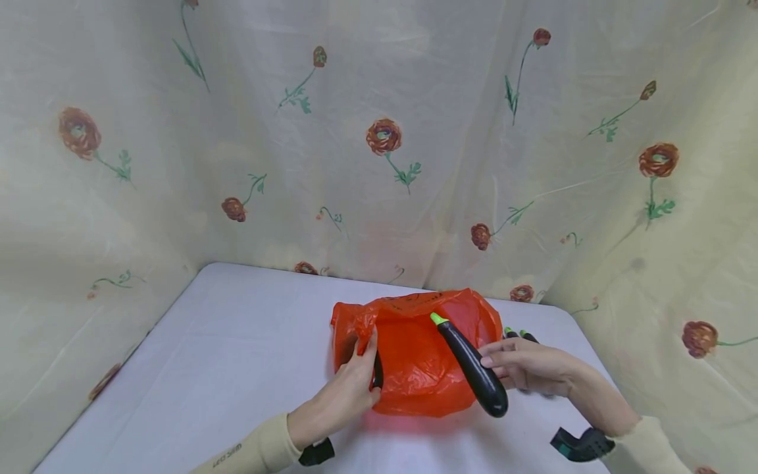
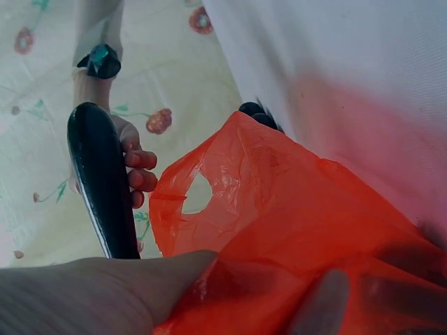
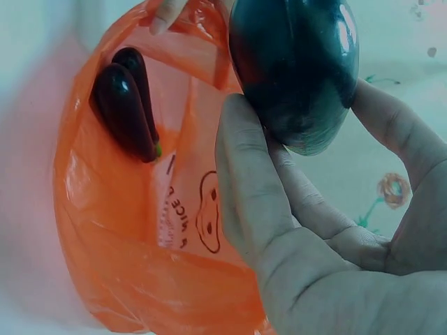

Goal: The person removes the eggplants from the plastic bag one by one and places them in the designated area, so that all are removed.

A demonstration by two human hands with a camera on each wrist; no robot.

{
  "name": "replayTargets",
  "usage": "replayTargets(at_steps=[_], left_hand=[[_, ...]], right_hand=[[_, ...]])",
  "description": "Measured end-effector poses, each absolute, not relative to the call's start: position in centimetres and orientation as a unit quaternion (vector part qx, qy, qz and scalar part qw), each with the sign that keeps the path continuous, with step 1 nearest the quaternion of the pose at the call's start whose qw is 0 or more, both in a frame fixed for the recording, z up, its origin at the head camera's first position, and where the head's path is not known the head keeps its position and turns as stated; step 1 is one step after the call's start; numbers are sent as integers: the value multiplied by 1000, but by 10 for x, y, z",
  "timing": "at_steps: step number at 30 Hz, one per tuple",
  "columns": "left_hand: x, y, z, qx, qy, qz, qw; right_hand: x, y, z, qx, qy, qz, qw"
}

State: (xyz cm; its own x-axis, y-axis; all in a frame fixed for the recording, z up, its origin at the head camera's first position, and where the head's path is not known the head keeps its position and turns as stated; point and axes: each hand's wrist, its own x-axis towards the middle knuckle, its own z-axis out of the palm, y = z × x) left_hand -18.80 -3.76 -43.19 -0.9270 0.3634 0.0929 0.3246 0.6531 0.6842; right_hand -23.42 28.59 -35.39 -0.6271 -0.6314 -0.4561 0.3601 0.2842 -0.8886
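Observation:
A thin orange-red plastic bag lies on the table with its mouth held up and facing me. My left hand grips the bag's left rim, thumb and fingers pinching the film. In my right hand is a glossy dark eggplant with a bright green stem end. It is tilted in front of the bag's mouth, stem up and left, and I hold it between thumb and fingers. Inside the bag, the right wrist view shows two dark eggplants side by side.
More eggplants lie on the white-covered table to the right of the bag, partly hidden behind my right hand. A floral curtain hangs along the table's back and sides.

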Motion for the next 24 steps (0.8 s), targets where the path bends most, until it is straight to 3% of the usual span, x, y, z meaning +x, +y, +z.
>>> replayTargets(at_steps=[24], left_hand=[[-189,-37,-432,185,914,361,23]], right_hand=[[-231,331,-338,-124,632,-628,438]])
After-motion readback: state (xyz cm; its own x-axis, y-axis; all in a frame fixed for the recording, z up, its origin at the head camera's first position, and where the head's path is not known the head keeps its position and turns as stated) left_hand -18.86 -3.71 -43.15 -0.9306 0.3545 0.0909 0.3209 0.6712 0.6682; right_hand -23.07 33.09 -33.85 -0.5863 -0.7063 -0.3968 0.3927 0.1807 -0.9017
